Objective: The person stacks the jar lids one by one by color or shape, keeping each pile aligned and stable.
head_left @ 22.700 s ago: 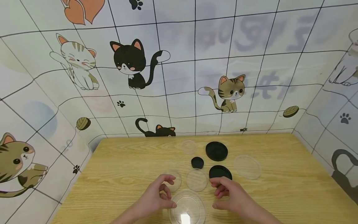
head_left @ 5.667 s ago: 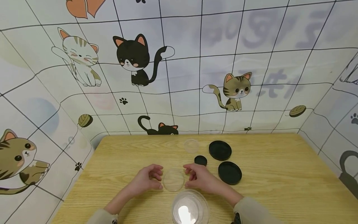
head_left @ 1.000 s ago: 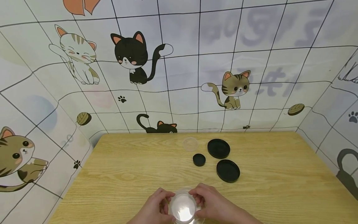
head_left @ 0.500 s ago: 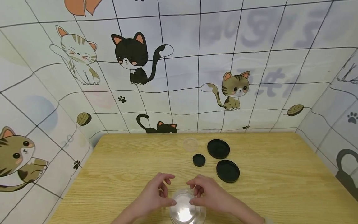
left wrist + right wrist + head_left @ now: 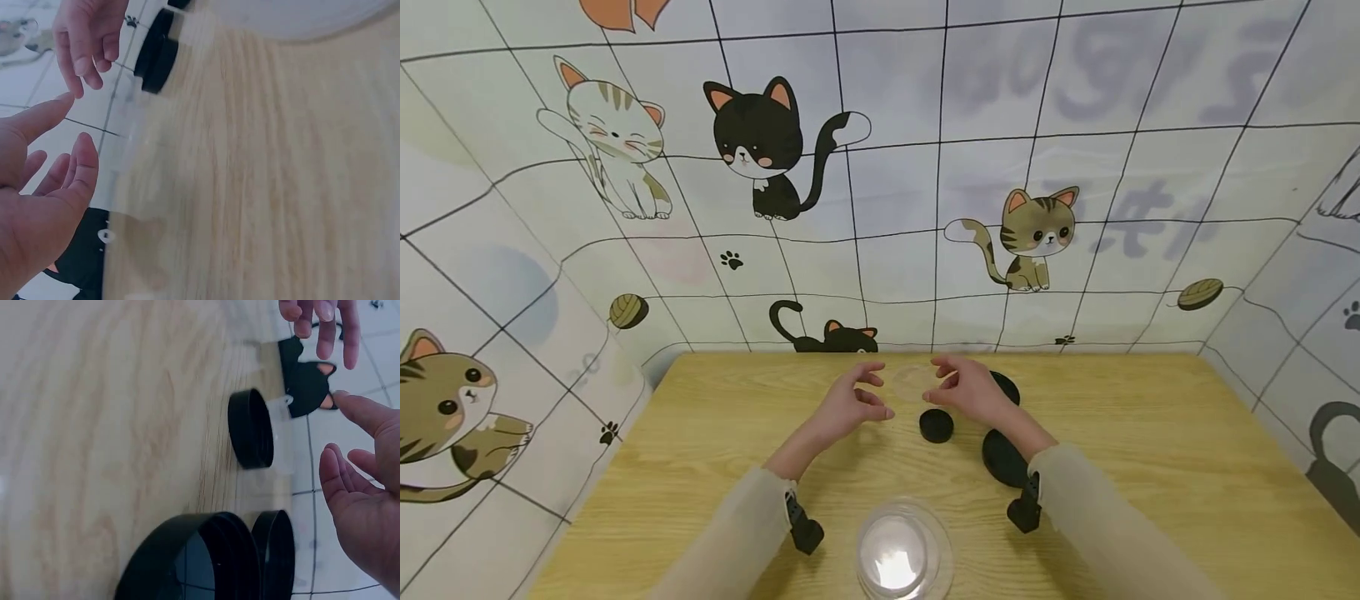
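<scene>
A small clear round piece point(image 5: 912, 382) lies near the table's back edge, between the two hands. My left hand point(image 5: 842, 407) is beside it on the left, fingers bent loosely with a gap to the thumb, holding nothing. On its other side my right hand point(image 5: 973, 392) hovers with thumb and fingers apart, also holding nothing. A small black round lid point(image 5: 936, 426) lies just in front of it. Toward the table's front stand clear round pieces point(image 5: 895, 554), one inside or upon another. The right wrist view shows the small black lid point(image 5: 250, 429) beyond larger black ones.
Two larger black round lids lie on the right, one point(image 5: 1004, 458) partly behind the right forearm, the other point(image 5: 1006, 387) partly behind the right hand. The wooden table point(image 5: 737, 400) meets a wall cloth with cartoon cats point(image 5: 1037, 229) at its back.
Both hands have let go of the clear pieces at the front and moved away toward the table's back, to either side of the small clear piece. The front pieces stay where they were.
</scene>
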`<state>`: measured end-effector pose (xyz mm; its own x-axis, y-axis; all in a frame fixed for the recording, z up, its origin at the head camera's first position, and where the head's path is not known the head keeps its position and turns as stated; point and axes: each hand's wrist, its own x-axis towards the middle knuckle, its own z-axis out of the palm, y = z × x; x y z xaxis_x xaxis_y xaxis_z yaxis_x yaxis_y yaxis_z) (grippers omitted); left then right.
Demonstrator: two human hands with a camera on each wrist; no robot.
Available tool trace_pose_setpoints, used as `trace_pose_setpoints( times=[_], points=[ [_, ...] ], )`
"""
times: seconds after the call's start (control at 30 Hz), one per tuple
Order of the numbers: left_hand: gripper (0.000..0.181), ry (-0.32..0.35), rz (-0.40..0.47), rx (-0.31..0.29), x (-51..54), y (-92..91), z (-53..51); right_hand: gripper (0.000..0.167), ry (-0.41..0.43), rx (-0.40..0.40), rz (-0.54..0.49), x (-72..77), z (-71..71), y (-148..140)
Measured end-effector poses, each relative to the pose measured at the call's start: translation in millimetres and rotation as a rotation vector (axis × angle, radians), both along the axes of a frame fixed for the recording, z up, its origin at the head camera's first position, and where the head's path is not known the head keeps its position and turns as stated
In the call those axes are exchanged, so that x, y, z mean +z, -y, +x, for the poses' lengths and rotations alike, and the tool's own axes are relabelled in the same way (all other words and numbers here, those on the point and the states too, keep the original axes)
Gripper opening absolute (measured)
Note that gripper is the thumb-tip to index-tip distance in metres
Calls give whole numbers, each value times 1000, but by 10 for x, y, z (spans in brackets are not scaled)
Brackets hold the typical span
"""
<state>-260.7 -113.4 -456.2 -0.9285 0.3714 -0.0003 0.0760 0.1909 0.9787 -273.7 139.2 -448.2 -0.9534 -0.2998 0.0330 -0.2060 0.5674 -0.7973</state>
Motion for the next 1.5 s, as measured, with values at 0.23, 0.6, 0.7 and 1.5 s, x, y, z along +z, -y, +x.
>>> trace_pose_setpoints(
  times=[0.23,0.6,0.7,1.5],
  points=[
    [77,12,-84,48,-165,-92,-263,68,75,-10,18,-200,-213,25],
    [74,27,-145,77,-285,-255,-488,71,37,9,109,-272,-336,91],
    [73,12,-170,77,-313,-280,-503,68,13,29,150,-253,-337,122],
    [62,-33,-129,79,-103,-73,-166,59,1,56,-21,-42,28,167]
  ],
)
